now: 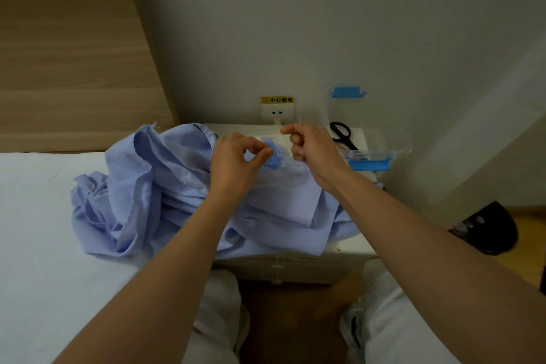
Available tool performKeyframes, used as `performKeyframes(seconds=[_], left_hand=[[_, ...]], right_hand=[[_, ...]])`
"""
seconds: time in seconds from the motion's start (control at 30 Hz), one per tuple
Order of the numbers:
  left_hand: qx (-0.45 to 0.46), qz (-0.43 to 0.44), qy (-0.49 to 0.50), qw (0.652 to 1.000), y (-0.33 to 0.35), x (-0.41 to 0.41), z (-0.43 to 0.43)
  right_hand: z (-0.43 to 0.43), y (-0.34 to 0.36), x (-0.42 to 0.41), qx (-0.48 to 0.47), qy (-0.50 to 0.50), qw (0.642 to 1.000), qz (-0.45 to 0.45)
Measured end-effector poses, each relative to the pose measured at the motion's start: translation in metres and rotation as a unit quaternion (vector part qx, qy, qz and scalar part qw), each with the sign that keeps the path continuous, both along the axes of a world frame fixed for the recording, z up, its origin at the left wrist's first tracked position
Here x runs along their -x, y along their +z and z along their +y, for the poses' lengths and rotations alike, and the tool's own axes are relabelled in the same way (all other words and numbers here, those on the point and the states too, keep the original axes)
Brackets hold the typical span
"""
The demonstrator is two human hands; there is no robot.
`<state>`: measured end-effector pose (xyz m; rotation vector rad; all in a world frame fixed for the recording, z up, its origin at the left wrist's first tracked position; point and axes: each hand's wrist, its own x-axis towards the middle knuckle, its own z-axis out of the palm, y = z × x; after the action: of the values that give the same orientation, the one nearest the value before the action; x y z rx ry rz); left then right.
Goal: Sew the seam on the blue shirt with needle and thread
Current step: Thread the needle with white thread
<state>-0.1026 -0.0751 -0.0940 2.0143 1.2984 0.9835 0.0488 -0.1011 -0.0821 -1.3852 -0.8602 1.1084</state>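
The blue shirt [165, 186] lies crumpled across the white nightstand [351, 248], spilling off its left edge onto the bed sheet [38, 216]. Above the nightstand's middle, the left hand [236, 162] has thumb and forefinger tips pressed together; the right hand [310, 148] is curled, thumb meeting forefinger. Needle and thread are too fine to make out, so I cannot tell whether either hand holds anything. A blue clip [273, 156] shows between them, partly hidden. At the nightstand's right rear stand a clear sewing box [369, 154] and black scissors [344, 134].
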Motion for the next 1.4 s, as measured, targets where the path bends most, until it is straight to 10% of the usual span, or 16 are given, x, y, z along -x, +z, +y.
performKeyframes(seconds=[0.3, 1.0, 1.4], left_hand=[[-0.108, 0.133, 0.029, 0.985, 0.005, 0.002, 0.0], [-0.129, 0.127, 0.077, 0.98, 0.005, 0.023, 0.007], [-0.164, 0.168, 0.055, 0.97, -0.002, 0.026, 0.011]], right_hand=[[-0.001, -0.008, 0.006, -0.036, 0.063, 0.996, -0.052], [0.006, -0.006, 0.014, -0.003, 0.203, 0.931, -0.302], [0.001, 0.0, 0.001, -0.036, 0.17, 0.941, -0.291]])
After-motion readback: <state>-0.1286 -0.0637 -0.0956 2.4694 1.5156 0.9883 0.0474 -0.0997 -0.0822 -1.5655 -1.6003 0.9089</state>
